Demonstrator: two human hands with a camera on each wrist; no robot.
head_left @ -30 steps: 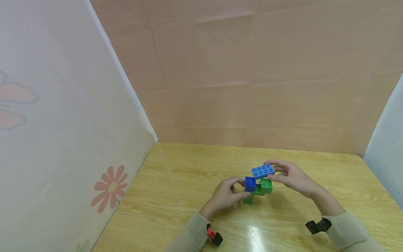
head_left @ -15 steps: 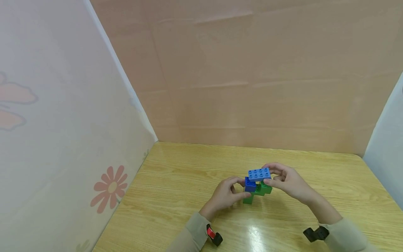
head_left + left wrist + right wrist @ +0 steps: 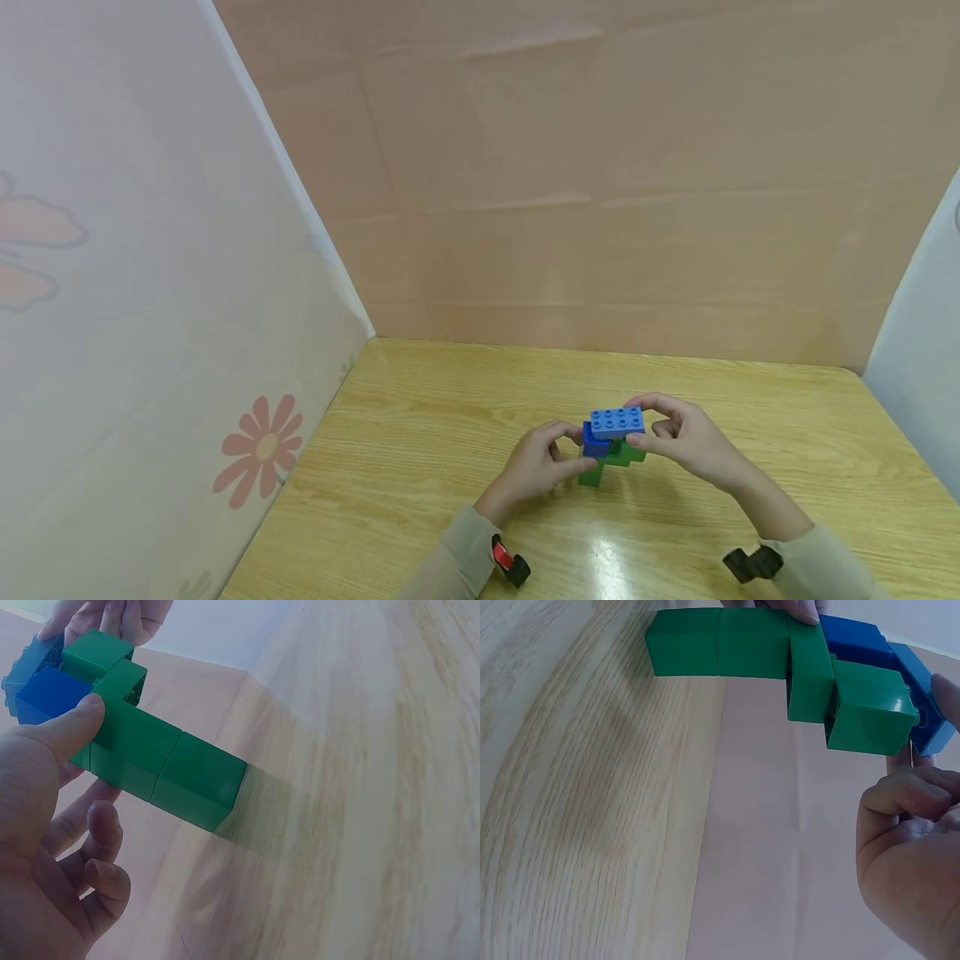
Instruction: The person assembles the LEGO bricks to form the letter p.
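A stack of green toy building bricks [image 3: 591,476] stands upright on the table, with a dark blue brick [image 3: 595,447] on its upper left. My left hand [image 3: 531,463] grips the stack around the dark blue brick, thumb in front. Between the thumb and fingers of my right hand [image 3: 693,442] is a light blue eight-stud brick [image 3: 617,422]. It lies across the dark blue brick and the upper green brick [image 3: 874,709]. In the right wrist view it looks slightly tilted against that green brick; whether its studs are engaged, I cannot tell.
The wooden table [image 3: 450,392] runs back to a brown paper-like backdrop [image 3: 525,208]. A pale panel with a printed flower [image 3: 266,446] borders the left side, and another pale panel [image 3: 922,367] the right. Both wrists carry dark straps.
My right hand has brought the light blue brick left and down onto the top of the stack, turning it straighter. My left hand keeps its grip in the same place.
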